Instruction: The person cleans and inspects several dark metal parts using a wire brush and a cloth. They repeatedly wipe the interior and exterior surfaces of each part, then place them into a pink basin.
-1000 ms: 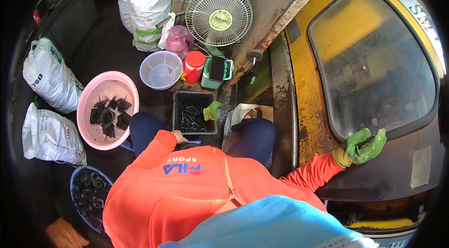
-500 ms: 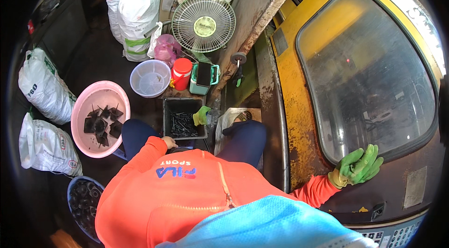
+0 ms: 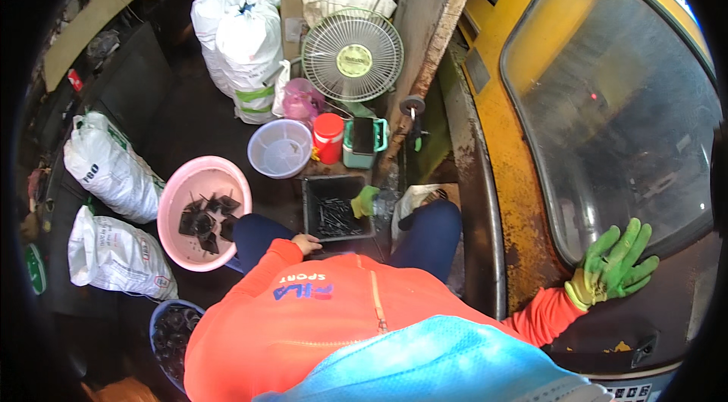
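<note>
My right hand (image 3: 618, 262), in a green glove, is raised with its fingers spread. It lies against or close to the lower edge of the yellow machine's door window (image 3: 614, 114); nothing is in it. My left hand (image 3: 306, 243) is bare and rests by my left thigh, at the near left corner of a black bin (image 3: 309, 208). Its fingers look loosely stretched, with no held thing showing. Thin dark pieces (image 3: 334, 214) lie in the bin. What looks like a second green glove (image 3: 365, 202) hangs at the bin's right side.
At left stand a pink basin (image 3: 171, 231) with dark finned parts, a blue tub (image 3: 163, 318) of black parts, and white sacks (image 3: 114, 167). Beyond the bin are a pale basket (image 3: 262, 159), a red jug (image 3: 328, 136), a teal container (image 3: 359, 159) and a fan (image 3: 353, 61).
The view has shifted, so the scene sits farther right and lower. My right hand's fingers have spread wider against the machine door. My left hand stays near the bin.
</note>
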`<state>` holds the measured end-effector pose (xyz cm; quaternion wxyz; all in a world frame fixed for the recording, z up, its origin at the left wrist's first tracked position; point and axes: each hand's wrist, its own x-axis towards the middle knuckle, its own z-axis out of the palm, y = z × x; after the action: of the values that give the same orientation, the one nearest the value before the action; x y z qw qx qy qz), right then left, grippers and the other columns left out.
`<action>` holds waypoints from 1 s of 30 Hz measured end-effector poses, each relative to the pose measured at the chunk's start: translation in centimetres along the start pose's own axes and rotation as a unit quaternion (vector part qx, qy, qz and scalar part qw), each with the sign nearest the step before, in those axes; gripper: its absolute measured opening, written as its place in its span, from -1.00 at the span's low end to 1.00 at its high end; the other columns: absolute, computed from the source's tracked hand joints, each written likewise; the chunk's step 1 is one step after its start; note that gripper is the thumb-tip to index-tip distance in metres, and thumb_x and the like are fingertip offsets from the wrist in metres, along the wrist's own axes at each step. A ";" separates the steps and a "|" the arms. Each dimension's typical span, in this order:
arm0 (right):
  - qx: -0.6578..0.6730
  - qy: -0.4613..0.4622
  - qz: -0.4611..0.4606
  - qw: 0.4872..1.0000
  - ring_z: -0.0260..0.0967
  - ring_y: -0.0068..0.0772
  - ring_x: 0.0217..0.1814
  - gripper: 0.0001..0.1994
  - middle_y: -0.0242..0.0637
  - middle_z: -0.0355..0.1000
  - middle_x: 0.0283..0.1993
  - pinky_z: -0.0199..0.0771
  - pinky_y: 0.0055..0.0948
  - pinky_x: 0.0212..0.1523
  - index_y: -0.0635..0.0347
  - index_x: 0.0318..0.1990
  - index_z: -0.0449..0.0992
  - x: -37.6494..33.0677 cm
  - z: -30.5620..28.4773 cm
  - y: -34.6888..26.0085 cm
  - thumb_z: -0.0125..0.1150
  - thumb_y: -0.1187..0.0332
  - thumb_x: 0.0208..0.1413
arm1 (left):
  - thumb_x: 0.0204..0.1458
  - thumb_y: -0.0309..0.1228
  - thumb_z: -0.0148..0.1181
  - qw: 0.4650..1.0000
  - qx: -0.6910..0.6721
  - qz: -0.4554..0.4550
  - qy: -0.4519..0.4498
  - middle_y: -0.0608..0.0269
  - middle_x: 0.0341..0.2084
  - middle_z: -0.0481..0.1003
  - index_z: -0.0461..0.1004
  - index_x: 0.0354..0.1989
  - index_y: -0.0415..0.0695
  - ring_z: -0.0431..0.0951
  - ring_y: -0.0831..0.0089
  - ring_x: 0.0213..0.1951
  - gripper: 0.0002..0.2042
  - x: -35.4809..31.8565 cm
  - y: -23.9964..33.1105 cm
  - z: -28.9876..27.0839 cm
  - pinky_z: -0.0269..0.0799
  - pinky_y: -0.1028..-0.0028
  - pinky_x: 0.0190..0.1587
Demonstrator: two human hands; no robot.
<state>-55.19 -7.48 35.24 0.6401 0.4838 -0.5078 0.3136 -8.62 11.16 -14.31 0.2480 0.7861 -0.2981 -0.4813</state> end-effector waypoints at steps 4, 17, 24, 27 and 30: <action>-0.011 -0.010 0.004 1.000 0.36 -0.05 0.07 -0.68 -0.71 0.42 0.18 0.32 -0.19 0.06 -0.27 0.07 0.52 -0.3 0.4 -0.1 0.17 0.14 0.14 | -0.04 -0.12 0.32 1.000 0.012 0.003 -0.007 0.05 -0.08 0.56 0.51 0.04 -0.17 0.54 0.28 -0.03 -0.49 -0.5 0.3 -0.2 0.40 0.41 0.07; -0.004 -0.025 -0.011 1.000 0.36 -0.08 0.05 -0.70 -0.83 0.43 0.15 0.31 -0.23 0.08 -0.33 0.03 0.56 -0.8 1.1 -0.1 0.22 0.15 0.12 | 0.02 -0.21 0.30 0.998 -0.048 -0.003 -0.039 0.17 -0.11 0.54 0.42 0.12 -0.23 0.53 0.42 -0.12 -0.48 0.1 -0.1 -0.6 0.46 0.44 -0.10; 0.056 0.024 -0.015 0.998 0.35 -0.11 0.04 -0.70 -0.77 0.48 0.09 0.32 -0.29 0.06 -0.29 -0.02 0.59 -0.5 1.3 -0.2 0.29 0.21 0.06 | 0.05 -0.32 0.27 0.998 -0.050 -0.022 -0.043 0.14 -0.05 0.51 0.39 0.13 -0.29 0.50 0.41 -0.03 -0.51 -0.1 0.0 -0.8 0.42 0.43 0.01; 0.059 0.036 -0.020 0.997 0.35 -0.10 0.03 -0.71 -0.76 0.49 0.07 0.34 -0.27 0.04 -0.27 -0.04 0.60 -0.3 1.3 -0.3 0.29 0.22 0.03 | 0.05 -0.32 0.28 0.998 -0.050 -0.021 -0.040 0.14 -0.06 0.52 0.39 0.14 -0.29 0.50 0.42 -0.03 -0.51 -0.2 0.5 -1.0 0.41 0.44 0.01; 0.051 0.045 -0.036 0.997 0.36 -0.07 -0.04 -0.72 -0.75 0.51 0.01 0.39 -0.25 -0.07 -0.23 -0.11 0.61 0.0 1.2 -0.4 0.30 0.27 -0.04 | 0.05 -0.31 0.28 0.997 -0.046 -0.020 -0.049 0.15 -0.07 0.52 0.39 0.13 -0.28 0.50 0.44 -0.06 -0.51 0.0 0.6 -1.1 0.42 0.46 -0.01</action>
<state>-55.25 -8.77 35.16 0.6478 0.5191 -0.4443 0.3368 -7.73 10.90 -13.44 0.2593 0.7549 -0.2714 -0.5378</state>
